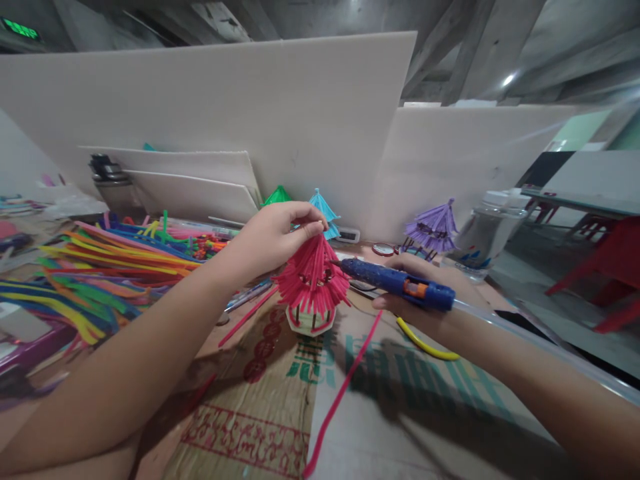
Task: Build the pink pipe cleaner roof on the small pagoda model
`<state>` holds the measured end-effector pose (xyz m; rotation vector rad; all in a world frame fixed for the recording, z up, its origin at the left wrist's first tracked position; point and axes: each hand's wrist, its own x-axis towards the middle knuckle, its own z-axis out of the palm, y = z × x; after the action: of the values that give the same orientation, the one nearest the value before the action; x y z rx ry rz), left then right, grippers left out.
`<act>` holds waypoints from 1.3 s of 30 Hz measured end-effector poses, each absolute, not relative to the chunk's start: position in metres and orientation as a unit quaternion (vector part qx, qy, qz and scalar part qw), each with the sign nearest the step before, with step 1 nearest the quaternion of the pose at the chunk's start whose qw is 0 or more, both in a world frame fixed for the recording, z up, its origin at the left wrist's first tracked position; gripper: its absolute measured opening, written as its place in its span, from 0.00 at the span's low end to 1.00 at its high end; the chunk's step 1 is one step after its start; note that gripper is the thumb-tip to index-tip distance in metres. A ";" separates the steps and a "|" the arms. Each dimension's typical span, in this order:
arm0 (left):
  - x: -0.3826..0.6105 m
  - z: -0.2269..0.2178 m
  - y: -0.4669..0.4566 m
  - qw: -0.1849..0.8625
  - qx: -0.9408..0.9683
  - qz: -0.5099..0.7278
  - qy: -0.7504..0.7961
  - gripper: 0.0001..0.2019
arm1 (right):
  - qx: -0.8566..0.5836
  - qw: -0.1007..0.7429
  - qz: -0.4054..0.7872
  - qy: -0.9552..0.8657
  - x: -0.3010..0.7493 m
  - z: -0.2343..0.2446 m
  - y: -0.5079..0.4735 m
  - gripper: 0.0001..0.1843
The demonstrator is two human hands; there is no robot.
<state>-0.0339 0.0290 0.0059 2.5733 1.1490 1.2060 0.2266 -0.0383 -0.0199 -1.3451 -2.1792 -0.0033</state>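
Note:
My left hand (pixel 277 235) pinches the top of a small pink pavilion (pixel 313 280) made of pipe cleaners, which stands on a pale hexagonal base on the cardboard (pixel 280 407). My right hand (pixel 413 293) grips a blue glue gun (pixel 400 283) with an orange trigger. The gun's nozzle touches the pavilion's right side, just under the upper roof. A clear glue stick (pixel 525 333) sticks out of the gun's back along my right forearm.
A heap of coloured pipe cleaners (pixel 100 267) lies at the left. Loose pink (pixel 340 393) and yellow (pixel 425 343) pipe cleaners lie on the cardboard. Green (pixel 277 195), blue (pixel 323 207) and purple (pixel 433 227) pavilions stand by white boards (pixel 250 113). A plastic bottle (pixel 487 233) is at the right.

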 end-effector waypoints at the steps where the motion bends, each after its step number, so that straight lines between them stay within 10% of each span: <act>1: -0.034 0.006 0.029 0.035 0.839 0.392 0.375 0.12 | -0.502 0.285 -0.005 -0.817 0.226 -0.020 -0.038 0.20; 39: -0.033 0.007 0.030 0.025 0.842 0.377 0.386 0.12 | -0.468 0.274 -0.044 -0.839 0.227 -0.026 -0.033 0.19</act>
<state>-0.0326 0.0299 0.0065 2.6028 1.1923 1.1650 0.2272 -0.0331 -0.0262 -1.2582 -2.2569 -0.1190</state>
